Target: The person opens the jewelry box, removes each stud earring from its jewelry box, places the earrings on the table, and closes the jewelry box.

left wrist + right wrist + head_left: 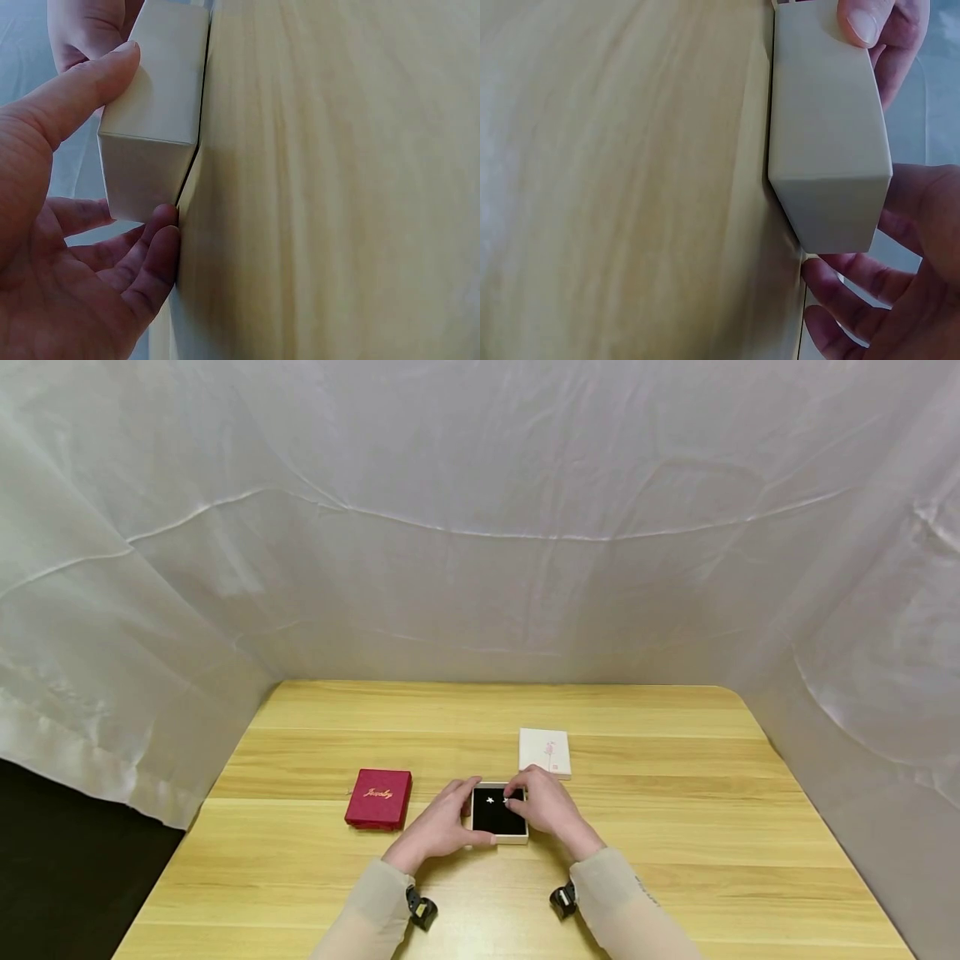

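A small white jewelry box [513, 840] with a black padded insert [489, 820] lies uncovered on the table. My left hand [437, 828] grips it at the left, thumb on the front wall and fingers around the side. In the left wrist view that thumb presses the pale box wall [161, 90]. Two small silvery star earrings sit at the insert: the left star [491, 799] is bare, while the right star [506, 800] is at the thumb and index fingertips of my right hand [551, 803], which pinches it. The right wrist view shows the box's outer walls [825, 105], hiding the star.
Just behind the right hand lies a white lid [542, 750] with a pink print. A closed red jewelry box [379, 799] with gold lettering stands to the left on the wooden table [675, 827]. Pale curtains [480, 593] surround the table's back and sides.
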Tool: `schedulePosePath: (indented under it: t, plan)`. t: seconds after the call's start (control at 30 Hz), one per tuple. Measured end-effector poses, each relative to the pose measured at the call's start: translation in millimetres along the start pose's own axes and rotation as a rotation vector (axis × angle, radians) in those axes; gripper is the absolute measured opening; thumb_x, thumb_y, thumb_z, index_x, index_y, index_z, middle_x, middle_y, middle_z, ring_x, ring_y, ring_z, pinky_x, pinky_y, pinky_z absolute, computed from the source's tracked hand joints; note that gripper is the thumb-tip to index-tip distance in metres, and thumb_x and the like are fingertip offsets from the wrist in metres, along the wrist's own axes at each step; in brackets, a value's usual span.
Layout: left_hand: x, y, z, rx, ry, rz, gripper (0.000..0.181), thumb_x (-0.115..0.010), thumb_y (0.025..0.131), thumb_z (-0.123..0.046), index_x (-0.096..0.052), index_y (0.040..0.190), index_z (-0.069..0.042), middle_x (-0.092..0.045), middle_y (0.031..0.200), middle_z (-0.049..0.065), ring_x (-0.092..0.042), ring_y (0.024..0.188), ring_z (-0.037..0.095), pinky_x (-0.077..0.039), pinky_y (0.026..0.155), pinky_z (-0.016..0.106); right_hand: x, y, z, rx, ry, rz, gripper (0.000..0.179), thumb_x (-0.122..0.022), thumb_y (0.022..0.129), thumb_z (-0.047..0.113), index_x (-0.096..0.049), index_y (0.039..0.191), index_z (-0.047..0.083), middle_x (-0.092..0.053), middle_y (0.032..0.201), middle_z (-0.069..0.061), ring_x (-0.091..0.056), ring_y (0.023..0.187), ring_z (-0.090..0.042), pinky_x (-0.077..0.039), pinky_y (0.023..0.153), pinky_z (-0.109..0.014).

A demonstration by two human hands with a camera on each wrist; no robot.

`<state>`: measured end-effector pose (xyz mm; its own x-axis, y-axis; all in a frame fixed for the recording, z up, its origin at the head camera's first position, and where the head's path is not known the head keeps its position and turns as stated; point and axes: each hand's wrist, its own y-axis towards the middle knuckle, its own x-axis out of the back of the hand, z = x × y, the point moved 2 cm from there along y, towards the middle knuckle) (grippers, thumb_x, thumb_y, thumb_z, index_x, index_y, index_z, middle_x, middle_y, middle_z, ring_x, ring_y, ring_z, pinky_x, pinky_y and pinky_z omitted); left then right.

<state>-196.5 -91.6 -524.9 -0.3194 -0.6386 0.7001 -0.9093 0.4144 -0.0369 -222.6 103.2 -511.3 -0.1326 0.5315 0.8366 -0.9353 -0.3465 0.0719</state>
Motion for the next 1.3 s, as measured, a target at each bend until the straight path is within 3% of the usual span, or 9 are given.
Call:
schedulePosePath:
  t: [0.27, 0.57, 0.77, 1.07, 1.3]
  plan:
    - [-0.2, 0.1, -0.4, -0.001, -0.003, 0.001, 0.104, -0.084, 0.072, -0.05, -0.034, 0.151, -0.004, -0.049, 0.133, 0.012, -0.052, 0.1, 0.021, -0.046, 0.093, 0.047, 0, -0.2, 1, 0.001, 0.0, 0.005, 0.012, -0.079, 0.08, 0.008, -0.071, 0.077, 0.016, -0.063, 0.095, -0.002, -0.059, 0.089, -0.02, -0.05, 0.081, -0.041]
    - [0.0, 0.3, -1.1, -0.012, 0.006, 0.002, 0.103, -0.084, 0.073, -0.05, -0.035, 0.15, -0.003, -0.05, 0.125, 0.009, -0.051, 0.094, 0.017, -0.047, 0.084, 0.041, 3, -4.4, 5, 0.062, 0.0, 0.034, 0.016, -0.079, 0.081, 0.005, -0.069, 0.075, 0.015, -0.058, 0.089, -0.002, -0.053, 0.078, -0.017, -0.047, 0.072, -0.036]
    - [-0.6, 0.2, -0.2, -0.011, 0.005, 0.003, 0.103, -0.083, 0.073, -0.05, -0.035, 0.151, -0.003, -0.05, 0.126, 0.009, -0.051, 0.094, 0.017, -0.048, 0.084, 0.041, 6, -7.6, 5, 0.079, 0.016, 0.066, 0.015, -0.077, 0.082, 0.005, -0.068, 0.076, 0.014, -0.057, 0.094, -0.003, -0.053, 0.086, -0.02, -0.046, 0.078, -0.04]
    - [-0.3, -0.1, 0.0, -0.01, -0.005, 0.008, 0.103, -0.083, 0.073, -0.049, -0.034, 0.151, -0.003, -0.05, 0.127, 0.009, -0.052, 0.096, 0.018, -0.048, 0.086, 0.042, 23, -20.4, 0, 0.123, 0.149, 0.115, 0.01, -0.067, 0.093, 0.007, -0.062, 0.086, 0.014, -0.055, 0.126, -0.018, -0.053, 0.117, -0.039, -0.042, 0.098, -0.056]
    - [0.0, -0.2, -0.9, 0.0, -0.021, 0.007, 0.101, -0.084, 0.074, -0.046, -0.034, 0.151, -0.005, -0.046, 0.139, 0.016, -0.052, 0.111, 0.027, -0.043, 0.099, 0.051, 39, -30.7, -16, 0.104, 0.178, 0.061, 0.009, -0.067, 0.09, 0.005, -0.063, 0.087, 0.013, -0.058, 0.12, -0.016, -0.053, 0.116, -0.039, -0.039, 0.101, -0.057]
